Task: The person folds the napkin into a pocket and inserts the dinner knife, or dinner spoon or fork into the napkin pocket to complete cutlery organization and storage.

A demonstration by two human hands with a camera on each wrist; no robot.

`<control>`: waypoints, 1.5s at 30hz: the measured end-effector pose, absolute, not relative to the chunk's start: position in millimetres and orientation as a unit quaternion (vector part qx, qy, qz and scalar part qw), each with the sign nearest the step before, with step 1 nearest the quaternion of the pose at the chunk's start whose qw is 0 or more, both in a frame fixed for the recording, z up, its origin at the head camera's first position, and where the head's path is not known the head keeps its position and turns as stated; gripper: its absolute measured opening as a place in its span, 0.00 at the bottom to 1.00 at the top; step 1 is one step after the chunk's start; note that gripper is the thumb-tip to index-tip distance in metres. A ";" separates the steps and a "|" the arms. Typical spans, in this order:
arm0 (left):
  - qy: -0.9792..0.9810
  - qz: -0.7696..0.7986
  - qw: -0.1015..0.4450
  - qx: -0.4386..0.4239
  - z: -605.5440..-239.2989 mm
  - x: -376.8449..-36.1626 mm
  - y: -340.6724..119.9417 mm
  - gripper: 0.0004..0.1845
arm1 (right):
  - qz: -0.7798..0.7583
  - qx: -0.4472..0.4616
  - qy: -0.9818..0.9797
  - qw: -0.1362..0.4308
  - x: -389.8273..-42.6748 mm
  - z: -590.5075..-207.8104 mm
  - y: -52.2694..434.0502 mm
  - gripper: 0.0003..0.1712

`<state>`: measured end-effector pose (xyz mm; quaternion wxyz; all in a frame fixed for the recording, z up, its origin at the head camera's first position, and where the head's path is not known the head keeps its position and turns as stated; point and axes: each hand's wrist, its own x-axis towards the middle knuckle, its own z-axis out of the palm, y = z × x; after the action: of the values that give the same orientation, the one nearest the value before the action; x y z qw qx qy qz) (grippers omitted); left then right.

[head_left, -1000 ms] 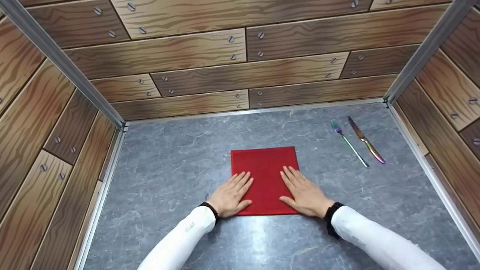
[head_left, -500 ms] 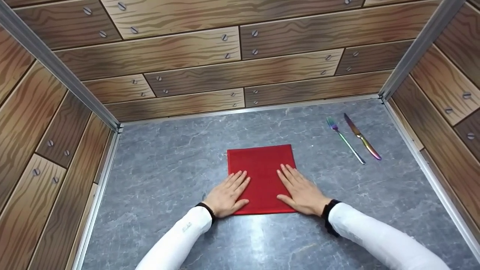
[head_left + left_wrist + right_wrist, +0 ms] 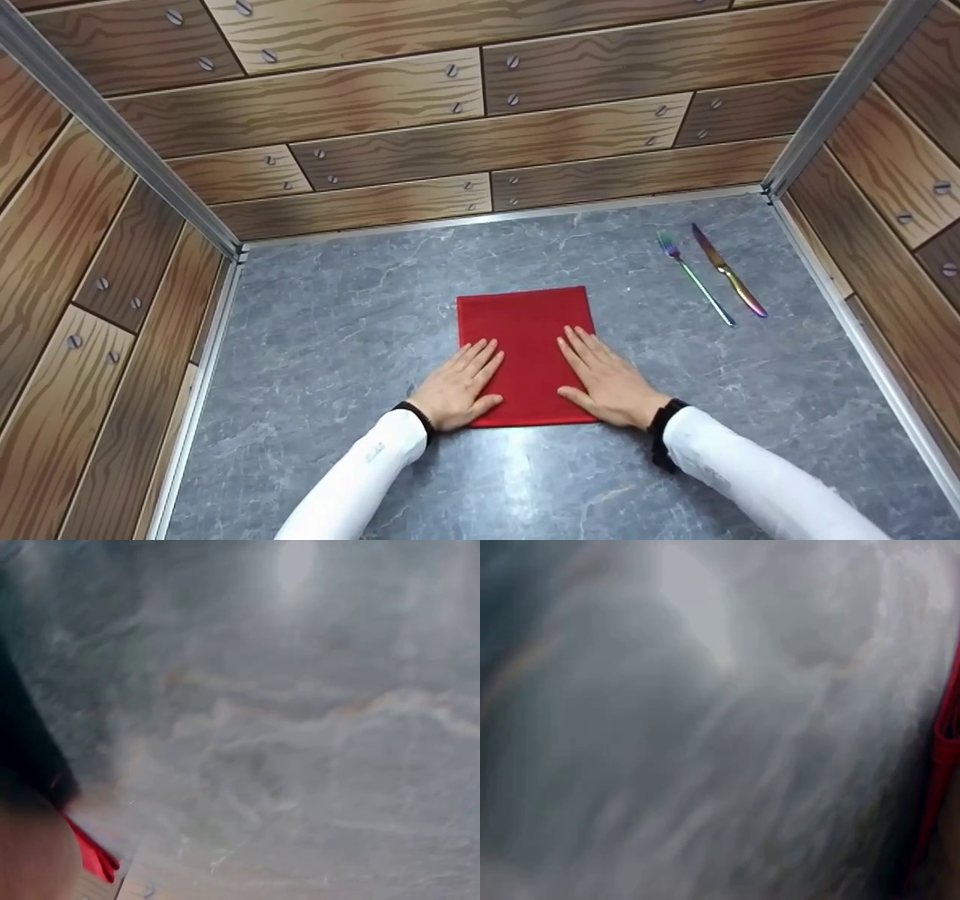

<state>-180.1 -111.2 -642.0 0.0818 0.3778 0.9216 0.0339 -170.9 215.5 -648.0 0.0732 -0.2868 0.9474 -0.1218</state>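
Observation:
A folded red cloth (image 3: 529, 345), close to square, lies flat on the grey marbled table. My left hand (image 3: 456, 386) rests on its left edge, fingers straight and pointing away from me. On the opposite edge lies my right hand (image 3: 611, 381), likewise flat with straight fingers. The left wrist view catches only a folded corner of the red cloth (image 3: 96, 855) beside part of the hand. In the right wrist view, the layered folded edge of the cloth (image 3: 946, 727) shows at the far right.
A rainbow-coloured fork (image 3: 697, 279) and a matching knife (image 3: 727, 268) lie side by side at the back right of the table (image 3: 337, 315). Wood-patterned walls (image 3: 390, 157) enclose the back and both sides, with metal strips along the table's edges.
The head view has shifted slightly. Both hands stay flat on the red cloth, and the cloth, fork and knife have not moved on the table.

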 end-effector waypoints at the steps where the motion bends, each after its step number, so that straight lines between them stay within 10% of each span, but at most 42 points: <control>1: 0.921 0.039 0.079 0.378 -640.1 -182.1 -110.3 0.40 | -0.123 -0.283 0.948 0.074 -170.7 -646.2 215.7 0.49; 20: 0.955 0.011 0.060 0.291 -624.5 -239.0 -108.3 0.38 | -0.127 -0.245 0.953 0.125 -112.1 -588.8 206.1 0.34; 45: 0.967 -0.002 0.049 0.250 -617.4 -237.1 -113.0 0.37 | -0.115 -0.246 0.955 0.120 -88.5 -598.4 220.2 0.40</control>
<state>-237.1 -113.0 -617.4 0.0494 0.2500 0.9670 -0.0018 -88.5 220.2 -598.4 0.1199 -0.2457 0.9550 -0.1149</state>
